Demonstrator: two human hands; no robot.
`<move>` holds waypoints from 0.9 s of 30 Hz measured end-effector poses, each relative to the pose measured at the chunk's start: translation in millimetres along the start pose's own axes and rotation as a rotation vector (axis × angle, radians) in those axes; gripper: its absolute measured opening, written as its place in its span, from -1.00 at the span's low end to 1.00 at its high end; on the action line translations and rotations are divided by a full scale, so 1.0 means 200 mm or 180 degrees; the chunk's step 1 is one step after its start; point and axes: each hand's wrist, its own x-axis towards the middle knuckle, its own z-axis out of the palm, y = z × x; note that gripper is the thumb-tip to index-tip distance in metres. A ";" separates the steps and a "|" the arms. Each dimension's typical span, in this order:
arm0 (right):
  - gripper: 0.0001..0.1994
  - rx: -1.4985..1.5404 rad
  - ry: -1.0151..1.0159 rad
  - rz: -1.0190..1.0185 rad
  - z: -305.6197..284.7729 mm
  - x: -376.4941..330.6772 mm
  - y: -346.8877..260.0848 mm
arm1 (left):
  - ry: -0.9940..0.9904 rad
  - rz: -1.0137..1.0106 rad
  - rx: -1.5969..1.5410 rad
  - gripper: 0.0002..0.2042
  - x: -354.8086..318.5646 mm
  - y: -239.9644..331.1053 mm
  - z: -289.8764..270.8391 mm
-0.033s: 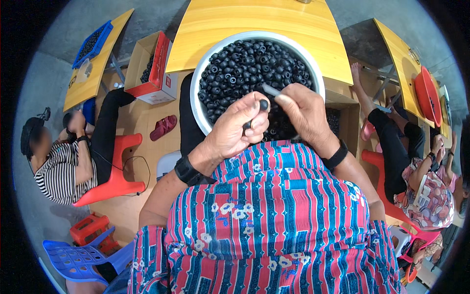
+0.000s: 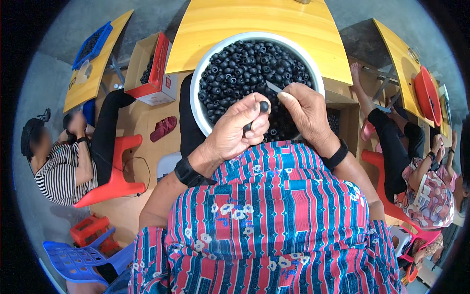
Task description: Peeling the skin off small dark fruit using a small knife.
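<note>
A wide pale metal basin [image 2: 195, 93] in front of me is full of small, round black pieces [image 2: 235, 73], many with a hole in one end. Over its near side, my left hand [image 2: 237, 122] is closed on a black piece [image 2: 264, 106] that shows between thumb and forefinger. Lower in the same fingers a second dark rounded piece [image 2: 247, 128] shows; whether the two are joined is hidden. My right hand [image 2: 309, 111] grips a small knife [image 2: 273, 87], its short blade pointing up and left, apart from the held piece. The knife's handle is hidden by the fingers.
Beyond the basin stands a yellow wooden table [image 2: 254, 17]. An open carton [image 2: 149, 73] with black pieces sits at left, near a dark red slipper [image 2: 163, 128]. People sit on red stools [image 2: 120, 166] both sides. A red basin [image 2: 427, 95] rests on the right table.
The knife blade has shifted slightly right and away from the held piece, and it looks sharper than before. My left hand has barely moved and keeps its hold.
</note>
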 end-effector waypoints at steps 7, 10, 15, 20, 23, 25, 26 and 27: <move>-0.80 0.0533 0.0230 -0.0423 -0.02 -0.01 -0.04 | 0.0157 0.0112 0.0030 -0.85 0.00 -0.01 -0.02; -0.69 0.0196 -0.0060 -0.0552 -0.02 -0.01 -0.10 | 0.0320 0.0119 0.0166 -0.83 0.01 -0.01 0.01; -0.51 -0.0386 -0.0043 -0.0912 0.00 -0.03 -0.09 | 0.0383 0.0125 -0.0032 -0.80 0.01 -0.02 -0.03; -0.44 -0.0739 -0.0138 -0.1032 -0.01 -0.04 -0.11 | 0.0544 0.0131 -0.0115 -0.82 0.01 -0.03 -0.03; -0.41 -0.0840 -0.0163 -0.1096 -0.01 -0.04 -0.11 | 0.0532 0.0191 -0.0154 -0.83 0.01 -0.03 -0.02; -0.41 -0.0857 -0.0161 -0.1130 -0.01 -0.04 -0.11 | 0.0508 0.0229 -0.0151 -0.84 0.02 -0.03 -0.02; -0.40 -0.0880 -0.0176 -0.1164 -0.01 -0.04 -0.11 | 0.0510 0.0239 -0.0197 -0.84 0.02 -0.03 -0.02; -0.39 -0.0907 -0.0187 -0.1196 -0.01 -0.04 -0.11 | 0.0507 0.0244 -0.0241 -0.85 0.02 -0.03 -0.02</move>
